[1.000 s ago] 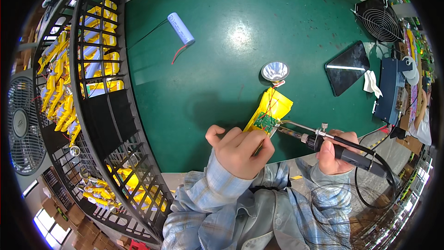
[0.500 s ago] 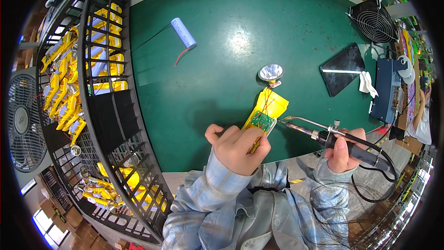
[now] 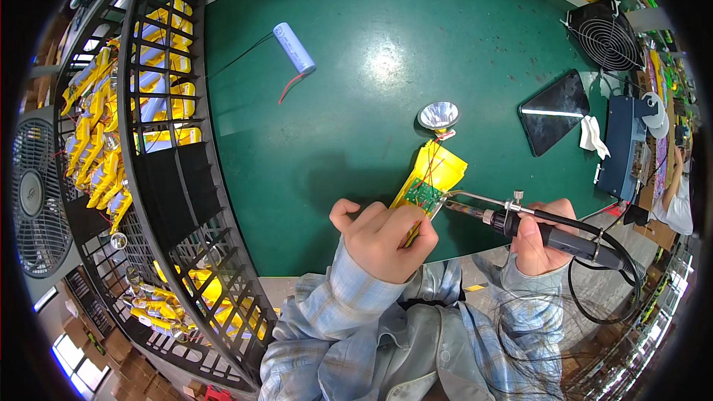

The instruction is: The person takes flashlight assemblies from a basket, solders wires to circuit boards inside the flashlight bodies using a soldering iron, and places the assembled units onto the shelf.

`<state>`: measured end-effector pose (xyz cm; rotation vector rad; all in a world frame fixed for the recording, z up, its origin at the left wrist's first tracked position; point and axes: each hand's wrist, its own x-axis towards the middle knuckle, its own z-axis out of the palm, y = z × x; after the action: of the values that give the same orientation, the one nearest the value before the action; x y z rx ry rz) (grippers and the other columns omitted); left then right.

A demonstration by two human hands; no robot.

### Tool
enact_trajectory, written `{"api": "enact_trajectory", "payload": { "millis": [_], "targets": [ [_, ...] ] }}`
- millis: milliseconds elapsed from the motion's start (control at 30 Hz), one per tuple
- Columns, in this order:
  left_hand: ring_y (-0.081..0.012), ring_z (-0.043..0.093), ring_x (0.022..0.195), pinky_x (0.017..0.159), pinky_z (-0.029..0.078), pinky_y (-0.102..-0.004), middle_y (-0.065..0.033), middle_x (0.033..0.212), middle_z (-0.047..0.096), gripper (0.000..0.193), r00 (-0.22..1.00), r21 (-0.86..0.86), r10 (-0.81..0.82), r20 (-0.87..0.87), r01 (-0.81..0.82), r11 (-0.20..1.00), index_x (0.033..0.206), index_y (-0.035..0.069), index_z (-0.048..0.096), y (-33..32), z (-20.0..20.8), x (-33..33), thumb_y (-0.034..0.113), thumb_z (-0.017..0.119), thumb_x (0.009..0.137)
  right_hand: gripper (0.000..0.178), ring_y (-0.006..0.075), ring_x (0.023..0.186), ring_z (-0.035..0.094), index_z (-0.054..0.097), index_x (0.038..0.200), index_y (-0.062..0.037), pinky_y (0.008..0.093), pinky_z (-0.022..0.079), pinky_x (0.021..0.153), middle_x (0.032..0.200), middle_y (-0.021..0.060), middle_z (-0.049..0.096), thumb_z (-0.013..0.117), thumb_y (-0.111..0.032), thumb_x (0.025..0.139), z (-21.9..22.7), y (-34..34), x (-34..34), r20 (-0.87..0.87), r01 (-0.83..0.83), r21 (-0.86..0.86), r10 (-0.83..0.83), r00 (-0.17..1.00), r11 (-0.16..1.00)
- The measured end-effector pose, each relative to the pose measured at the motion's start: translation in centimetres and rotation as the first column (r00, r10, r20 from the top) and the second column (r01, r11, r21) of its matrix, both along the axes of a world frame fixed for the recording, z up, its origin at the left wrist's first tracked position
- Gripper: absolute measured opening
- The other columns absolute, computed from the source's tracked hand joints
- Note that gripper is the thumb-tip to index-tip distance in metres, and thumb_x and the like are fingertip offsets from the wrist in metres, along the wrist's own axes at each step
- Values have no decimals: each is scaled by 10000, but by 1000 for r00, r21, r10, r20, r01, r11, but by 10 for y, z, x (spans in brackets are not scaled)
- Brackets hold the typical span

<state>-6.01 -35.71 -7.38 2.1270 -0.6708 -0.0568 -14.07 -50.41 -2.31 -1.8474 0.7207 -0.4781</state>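
Note:
My left hand (image 3: 386, 243) is closed on the lower end of a yellow plastic housing (image 3: 444, 168), its fingers hiding part of it. Inside the housing sits a small green circuit board (image 3: 420, 193) with thin red wires. These wires run up to a round silver lamp reflector (image 3: 438, 114) lying on the table just beyond. In my right hand (image 3: 541, 243) is a black-handled soldering iron (image 3: 561, 238), with a thin metal feed tube (image 3: 483, 199) fixed along it. Both tips reach the board's right edge; whether they touch it is too small to tell.
A blue cylindrical battery (image 3: 294, 47) with wires lies on the green table (image 3: 342, 119). At left stands a black crate (image 3: 178, 200) full of yellow lamp parts. On the right are a dark tablet (image 3: 553, 113), white tissue (image 3: 593, 137), a blue box-shaped unit (image 3: 619, 147) and a black fan (image 3: 603, 36).
My right hand has brought the soldering iron left, so its tip and the feed tube now sit at the board. My left hand holds the housing in nearly the same place.

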Motion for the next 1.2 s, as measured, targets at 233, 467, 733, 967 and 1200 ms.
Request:
{"api": "enact_trajectory", "payload": {
  "millis": [233, 467, 733, 967, 1200],
  "targets": [
    [-88, 304, 378, 632, 216, -291, 67, 401, 275, 138, 1000, -9, -1, 6, 1, 1000, 589, 142, 517, 0, -2, 0, 53, 618, 559, 207, 93, 521, 438, 456, 694, -17, 222, 370, 494, 603, 50, 496, 608, -157, 695, -1, -1, 0, 7, 5, 29, -5, 1000, 1000],
    [-91, 302, 380, 642, 215, -291, 69, 402, 287, 132, 1000, -3, -2, 20, 2, 1000, 592, 140, 517, -1, -1, -1, 58, 617, 565, 211, 153, 425, 478, 477, 690, -8, 237, 391, 437, 564, 94, 525, 640, -129, 636, -2, -5, 3, 40, -177, -399, 211, 977, 900],
    [-93, 305, 373, 634, 219, -290, 68, 389, 281, 135, 999, 18, -28, 30, 27, 999, 610, 136, 520, -1, 2, -2, 47, 608, 559, 162, 157, 399, 479, 497, 673, -14, 243, 385, 405, 537, 77, 519, 636, -74, 617, 8, 0, 7, 31, -189, -310, 209, 977, 932],
    [-88, 316, 372, 626, 219, -289, 69, 385, 290, 138, 1000, 17, -10, 26, 9, 1000, 622, 134, 526, 0, 1, -3, 39, 605, 558, 178, 180, 396, 485, 517, 691, -9, 249, 385, 404, 521, 88, 519, 642, -109, 612, 8, -4, 1, 75, -227, -364, 271, 960, 903],
    [-86, 324, 374, 626, 222, -291, 69, 383, 288, 134, 999, 7, -11, 33, 11, 1000, 627, 131, 532, 1, 3, -1, 41, 606, 561, 307, 125, 559, 443, 442, 730, 10, 252, 371, 527, 641, 97, 498, 602, -251, 717, 13, -7, -20, 65, 56, -41, -54, 996, 998]
  ]
}}
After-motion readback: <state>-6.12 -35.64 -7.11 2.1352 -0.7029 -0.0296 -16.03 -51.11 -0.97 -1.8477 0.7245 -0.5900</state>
